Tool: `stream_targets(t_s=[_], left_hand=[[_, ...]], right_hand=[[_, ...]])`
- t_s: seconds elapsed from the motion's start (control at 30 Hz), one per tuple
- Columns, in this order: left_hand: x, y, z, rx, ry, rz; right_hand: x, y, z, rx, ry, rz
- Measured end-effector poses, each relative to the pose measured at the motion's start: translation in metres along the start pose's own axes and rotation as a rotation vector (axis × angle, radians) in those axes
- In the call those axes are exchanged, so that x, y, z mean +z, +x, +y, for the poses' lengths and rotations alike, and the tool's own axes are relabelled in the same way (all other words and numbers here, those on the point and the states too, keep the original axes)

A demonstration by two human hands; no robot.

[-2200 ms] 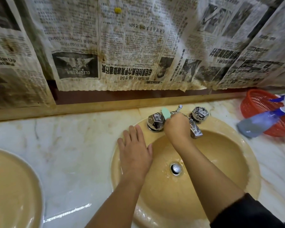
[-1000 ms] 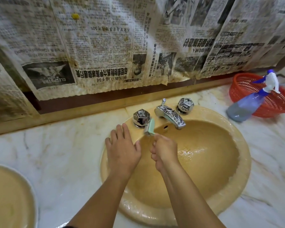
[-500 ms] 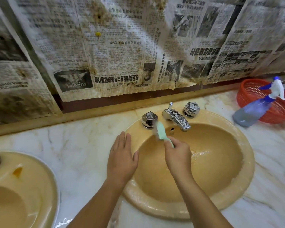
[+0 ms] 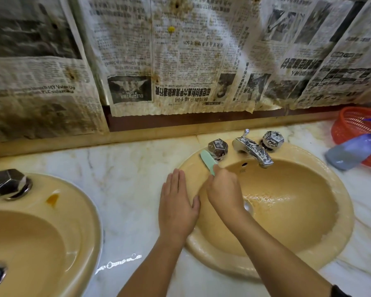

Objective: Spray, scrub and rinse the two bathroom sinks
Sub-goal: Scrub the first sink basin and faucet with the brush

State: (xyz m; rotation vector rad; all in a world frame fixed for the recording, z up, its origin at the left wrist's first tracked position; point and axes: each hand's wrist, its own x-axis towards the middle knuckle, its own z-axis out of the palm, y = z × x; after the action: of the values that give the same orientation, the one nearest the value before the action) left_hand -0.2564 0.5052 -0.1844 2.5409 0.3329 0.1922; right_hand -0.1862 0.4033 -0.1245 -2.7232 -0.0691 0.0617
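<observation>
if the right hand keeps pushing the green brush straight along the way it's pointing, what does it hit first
Most likely the left faucet knob. The right hand grips the green brush, which points up and left along the sink rim; its head already sits by the knob's base, though depth makes actual contact unclear.

One head-worn camera looks forward and down, close above the right sink [image 4: 343, 221]. The papered wall [image 4: 180, 61] fills the view behind that sink.
</observation>
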Motion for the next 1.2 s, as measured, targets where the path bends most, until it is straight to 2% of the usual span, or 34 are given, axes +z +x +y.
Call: stream_targets(t_s=[0.23, 0.37, 0.6, 0.77, 0.87, 1.07, 1.2], left_hand=[[0.007, 0.002, -0.004, -0.015, 0.009, 0.023], [0.006, 0.001, -0.003, -0.024, 0.014, 0.015], [0.005, 0.003, -0.002, -0.036, -0.007, 0.006], [0.003, 0.006, -0.001, -0.050, -0.037, 0.002], [0.001, 0.005, 0.001, -0.064, -0.043, -0.001], [-0.002, 0.005, 0.001, -0.058, -0.033, -0.039], [-0.002, 0.011, -0.003, -0.067, 0.013, -0.045]], right_hand=[[-0.001, 0.025, -0.043, 0.064, -0.015, -0.030], [-0.002, 0.003, -0.029, 0.096, -0.103, -0.029], [-0.009, 0.030, -0.029, -0.015, -0.129, -0.056], [-0.038, -0.002, 0.012, -0.192, -0.239, 0.062], [-0.055, 0.011, 0.021, -0.259, -0.180, 0.145], [-0.068, 0.010, 0.030, -0.222, -0.153, 0.009], [-0.078, -0.008, 0.046, -0.165, 0.069, -0.024]])
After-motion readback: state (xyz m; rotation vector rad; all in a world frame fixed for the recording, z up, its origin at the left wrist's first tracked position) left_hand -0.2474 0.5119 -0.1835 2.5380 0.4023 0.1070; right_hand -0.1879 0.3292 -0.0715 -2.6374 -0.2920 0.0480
